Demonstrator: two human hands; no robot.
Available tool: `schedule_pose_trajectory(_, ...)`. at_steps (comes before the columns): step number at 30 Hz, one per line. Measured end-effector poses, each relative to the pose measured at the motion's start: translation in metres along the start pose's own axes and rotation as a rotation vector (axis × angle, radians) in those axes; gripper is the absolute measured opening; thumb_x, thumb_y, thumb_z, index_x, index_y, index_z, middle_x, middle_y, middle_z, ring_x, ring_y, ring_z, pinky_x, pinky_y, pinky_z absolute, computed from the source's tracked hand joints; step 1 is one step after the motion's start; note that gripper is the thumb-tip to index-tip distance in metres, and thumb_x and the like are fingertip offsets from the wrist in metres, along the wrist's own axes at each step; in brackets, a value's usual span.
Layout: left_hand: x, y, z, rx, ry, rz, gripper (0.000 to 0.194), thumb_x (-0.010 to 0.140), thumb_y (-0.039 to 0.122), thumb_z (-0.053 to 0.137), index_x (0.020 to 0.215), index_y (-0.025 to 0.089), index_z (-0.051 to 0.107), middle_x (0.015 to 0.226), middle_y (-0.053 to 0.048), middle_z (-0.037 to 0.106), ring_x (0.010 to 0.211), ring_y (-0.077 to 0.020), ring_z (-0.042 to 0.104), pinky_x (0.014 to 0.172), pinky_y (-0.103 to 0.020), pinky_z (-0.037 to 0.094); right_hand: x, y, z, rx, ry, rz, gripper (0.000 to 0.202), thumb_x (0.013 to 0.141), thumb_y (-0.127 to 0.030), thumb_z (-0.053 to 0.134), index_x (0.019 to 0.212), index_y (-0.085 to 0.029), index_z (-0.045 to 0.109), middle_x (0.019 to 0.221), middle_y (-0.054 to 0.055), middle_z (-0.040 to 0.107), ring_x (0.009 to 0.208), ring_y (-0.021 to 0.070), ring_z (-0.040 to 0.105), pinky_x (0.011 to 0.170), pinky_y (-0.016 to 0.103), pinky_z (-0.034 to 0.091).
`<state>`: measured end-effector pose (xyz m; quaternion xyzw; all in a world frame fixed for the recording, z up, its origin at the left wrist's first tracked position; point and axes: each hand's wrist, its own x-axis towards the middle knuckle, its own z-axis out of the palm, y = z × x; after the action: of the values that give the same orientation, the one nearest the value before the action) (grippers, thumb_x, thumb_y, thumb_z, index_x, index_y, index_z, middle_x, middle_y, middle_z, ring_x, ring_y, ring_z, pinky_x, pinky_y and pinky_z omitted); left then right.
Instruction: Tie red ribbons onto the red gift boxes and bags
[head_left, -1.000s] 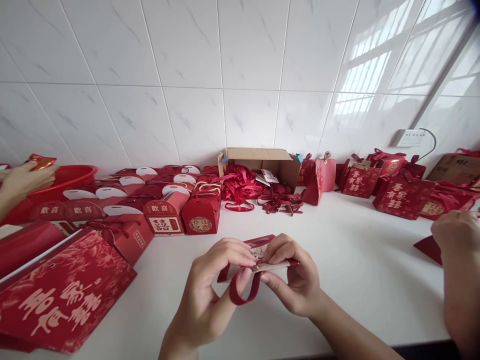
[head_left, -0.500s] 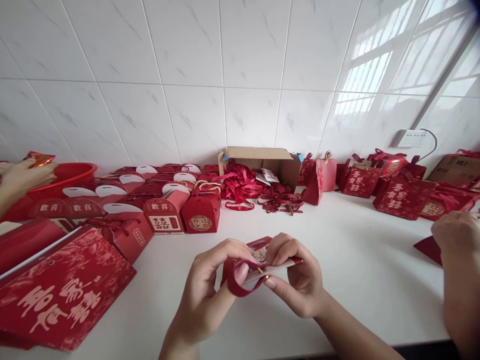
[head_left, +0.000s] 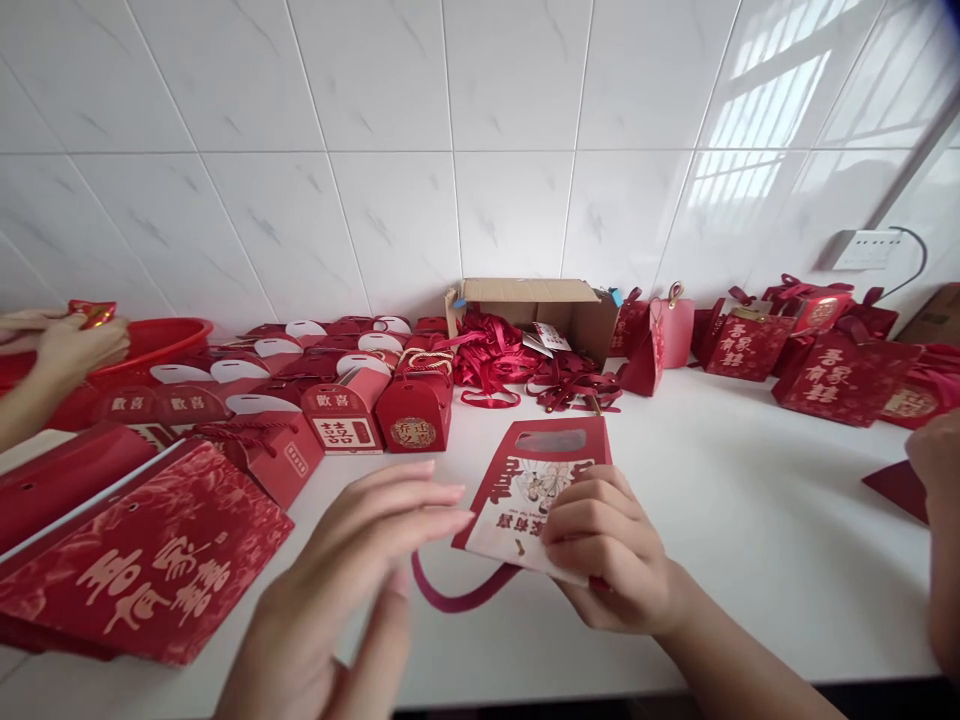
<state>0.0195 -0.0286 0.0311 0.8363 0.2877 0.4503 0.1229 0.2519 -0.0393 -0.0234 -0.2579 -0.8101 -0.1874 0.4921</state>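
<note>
My right hand (head_left: 611, 545) grips the near right edge of a flat red gift box (head_left: 487, 480) with a white printed panel and a cut-out slot at its far end. From the box's near edge a dark red ribbon strap (head_left: 457, 603) loops down towards the table. A small gold fastener (head_left: 523, 547) shows on the white panel. My left hand (head_left: 352, 570) hovers left of the box, fingers stretched out and holding nothing; its fingertips appear close to the box's left edge. Whether they touch it I cannot tell.
Behind, an open cardboard box (head_left: 525, 292) spills red ribbons (head_left: 491, 355). Finished-looking red gift boxes (head_left: 345, 415) crowd the left; more red bags (head_left: 844, 378) stand right. Another person's hands (head_left: 79, 350) hold a small packet over a red basin (head_left: 180, 335). A co-worker's hand (head_left: 937, 480) is far right.
My left hand has let go of the ribbon strap and moved left, its fingers opening. The box now lies flatter, showing its printed face, with my right hand still on it.
</note>
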Motion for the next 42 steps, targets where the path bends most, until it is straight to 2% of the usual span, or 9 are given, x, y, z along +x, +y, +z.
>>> schedule_pose_trajectory(1,0.001,0.006,0.004,0.027,-0.010,0.006,0.035,0.084,0.013,0.048,0.106,0.034,0.066,0.121,0.002,0.064,0.121,-0.0244,0.051,0.102,-0.032,0.041,-0.001,-0.001,0.000,-0.007,-0.025,-0.016,0.026,0.072,-0.003,0.052,0.088,-0.023,0.049,0.079,0.002,0.067,0.071,0.0176,0.058,0.065,0.037,0.043)
schedule_pose_trajectory(3,0.005,0.012,0.014,0.060,-0.111,0.037,0.026,0.082,0.017,0.055,0.101,0.030,0.067,0.114,-0.001,0.067,0.114,-0.0254,0.056,0.095,-0.032,0.046,-0.001,-0.002,0.001,-0.012,-0.048,-0.031,0.023,0.075,-0.004,0.051,0.088,-0.024,0.050,0.080,0.001,0.068,0.072,0.0172,0.058,0.066,0.037,0.043)
schedule_pose_trajectory(7,0.011,0.007,0.027,0.053,-0.311,0.021,0.014,0.085,0.019,0.055,0.094,0.027,0.063,0.097,-0.003,0.068,0.094,-0.0198,0.064,0.079,-0.025,0.052,0.002,-0.004,0.001,-0.029,-0.048,-0.043,0.016,0.081,-0.008,0.053,0.085,-0.024,0.051,0.078,0.000,0.069,0.070,0.0158,0.058,0.064,0.035,0.042)
schedule_pose_trajectory(13,0.010,0.001,0.023,0.002,-0.481,-0.150,0.012,0.092,0.025,0.044,0.095,0.027,0.056,0.093,0.000,0.065,0.086,-0.0146,0.064,0.074,-0.020,0.050,0.006,-0.006,0.005,-0.027,-0.024,-0.071,0.015,0.086,-0.008,0.050,0.081,-0.021,0.052,0.075,0.000,0.068,0.068,0.0146,0.058,0.064,0.033,0.040)
schedule_pose_trajectory(17,0.008,0.003,0.022,-0.008,-0.567,-0.273,0.015,0.095,0.026,0.039,0.091,0.026,0.054,0.094,0.001,0.063,0.088,-0.0137,0.062,0.078,-0.020,0.048,0.007,-0.007,0.008,-0.018,0.023,-0.092,0.015,0.088,-0.009,0.047,0.078,-0.018,0.053,0.073,0.001,0.066,0.067,0.0141,0.056,0.064,0.032,0.039)
schedule_pose_trajectory(22,0.007,-0.002,0.022,-0.005,-0.586,-0.286,0.013,0.095,0.029,0.039,0.092,0.026,0.051,0.095,0.000,0.061,0.089,-0.0141,0.061,0.080,-0.022,0.048,0.007,-0.007,0.009,-0.010,-0.006,-0.099,0.015,0.087,-0.008,0.047,0.077,-0.017,0.054,0.073,0.002,0.067,0.067,0.0138,0.055,0.065,0.032,0.039)
schedule_pose_trajectory(26,0.007,-0.004,0.025,0.017,-0.582,-0.276,0.015,0.095,0.027,0.037,0.089,0.026,0.051,0.091,0.001,0.061,0.083,-0.0141,0.061,0.075,-0.022,0.048,0.006,-0.006,0.009,-0.019,-0.018,-0.101,0.015,0.084,-0.006,0.047,0.077,-0.017,0.054,0.074,0.001,0.067,0.067,0.0139,0.054,0.064,0.032,0.039)
schedule_pose_trajectory(31,0.009,-0.003,0.030,0.077,-0.538,-0.250,0.017,0.094,0.026,0.037,0.081,0.024,0.049,0.078,0.003,0.061,0.068,-0.0133,0.059,0.062,-0.022,0.046,0.006,-0.004,0.009,-0.035,-0.030,-0.083,0.013,0.080,-0.005,0.048,0.077,-0.018,0.051,0.073,0.001,0.066,0.064,0.0138,0.051,0.063,0.032,0.037)
schedule_pose_trajectory(42,0.013,-0.003,0.038,0.111,-0.452,-0.146,0.019,0.092,0.018,0.034,0.080,0.023,0.048,0.075,0.001,0.058,0.064,-0.0138,0.057,0.058,-0.024,0.046,0.004,-0.001,0.012,-0.049,-0.015,-0.033,0.021,0.070,-0.002,0.050,0.079,-0.020,0.046,0.074,0.000,0.064,0.065,0.0144,0.050,0.063,0.032,0.035)
